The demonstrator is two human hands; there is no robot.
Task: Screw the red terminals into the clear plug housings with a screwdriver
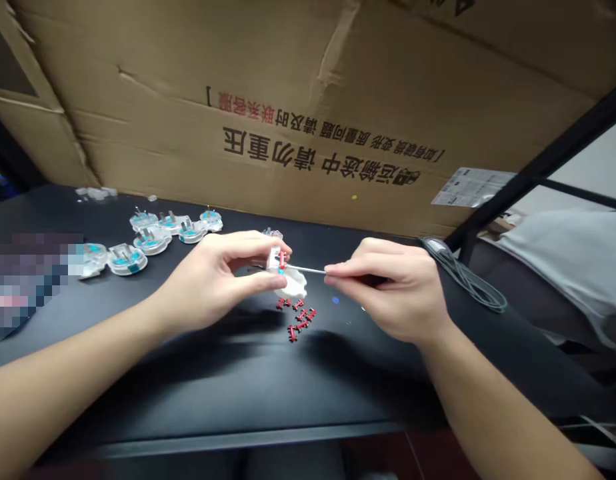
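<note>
My left hand [223, 273] is closed, pinching a small white plastic plug housing [293, 285] between thumb and fingers above the table. A small red piece [282, 260] sits at the housing, with a bit of blue beside it. My right hand [393, 283] is closed on a thin metal rod [308, 270] that looks like a screwdriver shaft; its handle is hidden in the fist. The rod points left, and its tip meets the red piece. Just below the housing, several loose red pieces with metal ends [301, 317] lie scattered on the black table [228, 393].
Several clear plugs with blue inside and metal pins [153, 239] stand at the left. Small clear parts [97, 193] lie farther back. A large cardboard sheet [163, 153] rises behind the table. A coiled grey cable [468, 277] and a black metal frame [538, 163] are at the right.
</note>
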